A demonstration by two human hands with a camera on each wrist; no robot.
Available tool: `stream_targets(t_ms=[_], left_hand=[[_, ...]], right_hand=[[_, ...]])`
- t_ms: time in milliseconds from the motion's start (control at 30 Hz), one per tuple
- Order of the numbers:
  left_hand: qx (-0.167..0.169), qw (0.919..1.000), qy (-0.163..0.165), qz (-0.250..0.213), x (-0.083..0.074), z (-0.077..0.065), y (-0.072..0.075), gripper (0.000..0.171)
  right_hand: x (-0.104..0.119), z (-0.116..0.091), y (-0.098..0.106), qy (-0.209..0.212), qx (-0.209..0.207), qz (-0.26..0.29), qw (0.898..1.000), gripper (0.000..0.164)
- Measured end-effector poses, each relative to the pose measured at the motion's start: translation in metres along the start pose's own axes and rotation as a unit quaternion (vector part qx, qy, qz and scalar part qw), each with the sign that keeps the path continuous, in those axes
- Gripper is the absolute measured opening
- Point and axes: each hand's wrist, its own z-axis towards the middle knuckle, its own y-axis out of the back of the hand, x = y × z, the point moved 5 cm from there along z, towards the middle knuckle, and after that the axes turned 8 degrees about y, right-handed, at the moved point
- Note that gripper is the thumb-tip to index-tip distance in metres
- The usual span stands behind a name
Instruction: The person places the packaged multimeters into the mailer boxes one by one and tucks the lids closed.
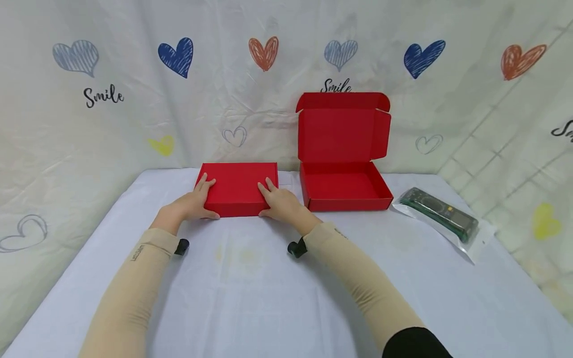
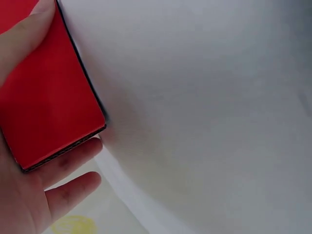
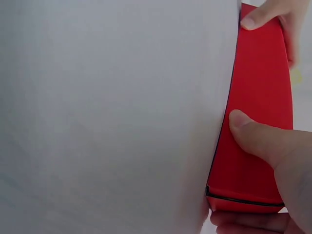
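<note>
A closed red cardboard box [image 1: 237, 186] lies flat on the white-covered table, with both hands at its ends. My left hand [image 1: 192, 201] grips its left end; in the left wrist view the thumb [image 2: 29, 34] lies along the box's red side and the other fingers reach round the end. The right end is held by my right hand [image 1: 284, 205], its thumb [image 3: 258, 139] on the front side and its fingers [image 3: 253, 222] round the corner. Just right of it stands a second red box [image 1: 349, 205], lid raised, bare inside.
On the right of the table lies a clear plastic bag [image 1: 472, 248] with a dark, green-edged device [image 1: 440, 211] inside. A white sheet [image 1: 241, 298] covers the table. Behind it hangs a white curtain [image 1: 286, 74] printed with hearts and the word Smile.
</note>
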Motion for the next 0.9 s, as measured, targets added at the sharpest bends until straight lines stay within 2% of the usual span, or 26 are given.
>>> stream_targets(t_ms=[300, 600, 900], left_hand=[[-0.007, 0.9996, 0.004, 0.027, -0.004, -0.001, 0.003, 0.106], [-0.017, 0.9994, 0.005, 0.028, -0.005, 0.009, 0.007, 0.105], [-0.005, 0.9997, 0.015, 0.018, -0.001, 0.007, 0.002, 0.108]], right_hand=[[0.005, 0.001, -0.004, -0.015, -0.015, -0.017, 1.0, 0.086], [0.003, 0.002, -0.002, -0.045, -0.032, -0.014, 0.998, 0.087], [0.006, -0.001, -0.005, -0.025, -0.035, -0.03, 0.999, 0.087]])
